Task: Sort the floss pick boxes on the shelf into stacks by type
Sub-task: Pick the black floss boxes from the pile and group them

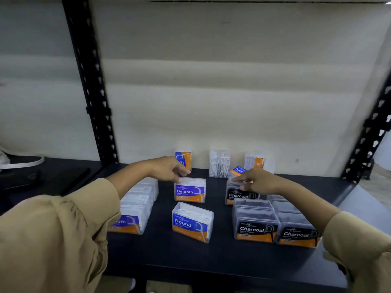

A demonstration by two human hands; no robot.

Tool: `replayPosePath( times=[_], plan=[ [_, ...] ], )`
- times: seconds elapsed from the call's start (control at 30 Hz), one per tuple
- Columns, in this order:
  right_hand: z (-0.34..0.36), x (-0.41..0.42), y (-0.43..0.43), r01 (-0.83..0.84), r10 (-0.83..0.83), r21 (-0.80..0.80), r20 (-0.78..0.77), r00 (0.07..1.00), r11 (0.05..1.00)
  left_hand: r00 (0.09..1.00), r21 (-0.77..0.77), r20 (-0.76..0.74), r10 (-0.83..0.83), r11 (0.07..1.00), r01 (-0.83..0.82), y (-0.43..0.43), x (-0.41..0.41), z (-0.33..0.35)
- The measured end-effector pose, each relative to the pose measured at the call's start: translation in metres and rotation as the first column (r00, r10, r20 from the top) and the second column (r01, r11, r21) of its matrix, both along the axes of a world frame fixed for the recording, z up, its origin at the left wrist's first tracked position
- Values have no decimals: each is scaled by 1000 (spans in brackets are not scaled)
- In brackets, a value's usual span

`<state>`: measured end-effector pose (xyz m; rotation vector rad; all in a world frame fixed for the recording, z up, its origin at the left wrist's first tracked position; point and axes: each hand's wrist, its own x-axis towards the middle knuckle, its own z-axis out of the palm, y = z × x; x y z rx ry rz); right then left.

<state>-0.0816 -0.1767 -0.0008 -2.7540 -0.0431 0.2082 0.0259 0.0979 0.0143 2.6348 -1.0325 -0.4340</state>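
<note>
Sorting is running partway: Charcoal stacks point(275, 225) lower right, Smooth stack point(135, 210) lower left.
Left grip point(169, 169) is pinching the centre Smooth box point(190, 190); right grip point(257, 181) is apparently pinching a Charcoal box point(239, 195); back-row boxes point(220, 163) are waiting.

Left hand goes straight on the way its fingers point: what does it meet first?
The clear plastic box with the blue-and-orange Smooth label. The left hand points its curled fingertips right and down at the box's top edge and seems to touch it, though depth is unclear.
</note>
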Motion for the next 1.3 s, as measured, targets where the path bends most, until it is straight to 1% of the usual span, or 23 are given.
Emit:
replayPosePath(
  times=[0.17, 0.33, 0.5, 0.57, 0.7, 0.77, 0.83, 0.97, 1.3],
  plan=[
    [0, -3, 0, -2, 2, 9, -1, 1000, 1000, 999, 17, 34, -15, 1000, 15, 13, -1, 2],
    [0, -7, -1, 4, -4, 10, -15, 1000, 1000, 997, 15, 67, -40, 999, 39, -1, -8, -3],
    [0, -7, 0, 11, -11, 0, -13, 1000, 1000, 990, 46, 119, -73, 997, 68, -14, -5, -11],
    [-1, -8, 0, 12, -12, -1, -13, 1000, 1000, 988, 45, 143, -61, 997, 55, -16, 0, -13],
    [0, -9, 0, 12, -12, -4, -8, 1000, 1000, 979, 13, 202, 20, 1000, -23, -5, 17, -10],
    [0, -10, 1, 14, -14, -11, -7, 1000, 1000, 977, 3, 196, 83, 996, -85, 7, 29, -8],
    [1, -11, 1, 8, -8, -18, -5, 1000, 1000, 973, 26, 188, 134, 990, -142, 20, 41, -9],
    [2, -11, 2, 0, 0, -26, -9, 1000, 1000, 966, 48, 165, 196, 977, -207, 41, 55, -10],
    [5, -14, 3, -3, 2, -31, -40, 999, 1000, 976, 124, 39, 216, 968, -219, 78, 63, 1]
  ],
)
